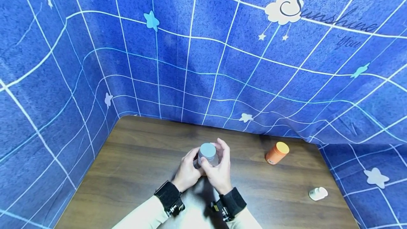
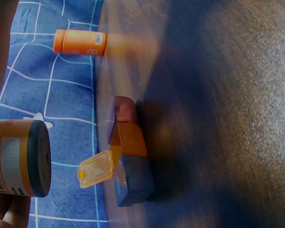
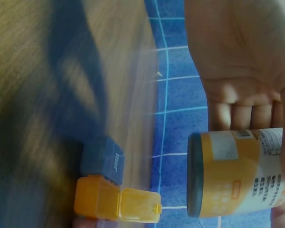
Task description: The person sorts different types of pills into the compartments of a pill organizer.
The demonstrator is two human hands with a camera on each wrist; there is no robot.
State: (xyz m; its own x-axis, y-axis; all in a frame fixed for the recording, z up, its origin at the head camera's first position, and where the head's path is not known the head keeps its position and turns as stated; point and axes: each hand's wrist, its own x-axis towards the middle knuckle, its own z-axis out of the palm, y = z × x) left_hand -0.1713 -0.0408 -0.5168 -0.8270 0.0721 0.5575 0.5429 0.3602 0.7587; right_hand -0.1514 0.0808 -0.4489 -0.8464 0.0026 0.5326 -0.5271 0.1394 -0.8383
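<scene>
Both hands hold an upright pill bottle (image 1: pixel 207 150) with a grey lid above the middle of the table. My left hand (image 1: pixel 187 173) grips its left side. My right hand (image 1: pixel 221 172) has the thumb against the near side and fingers around the far right. In the right wrist view the bottle (image 3: pixel 242 173) shows an orange and white printed label and a dark base. Below it on the table stands a pill organizer with red (image 2: pixel 126 110), orange (image 2: pixel 132 140) and blue (image 2: pixel 137 180) compartments. The orange compartment's lid (image 2: pixel 96 169) is flipped open. Hands and bottle hide the organizer in the head view.
An orange bottle with a yellow lid (image 1: pixel 277 153) stands to the right on the wooden table (image 1: pixel 133 158). A small white bottle (image 1: pixel 318 193) is near the table's right edge. Blue patterned curtain (image 1: pixel 178 63) surrounds the back and sides.
</scene>
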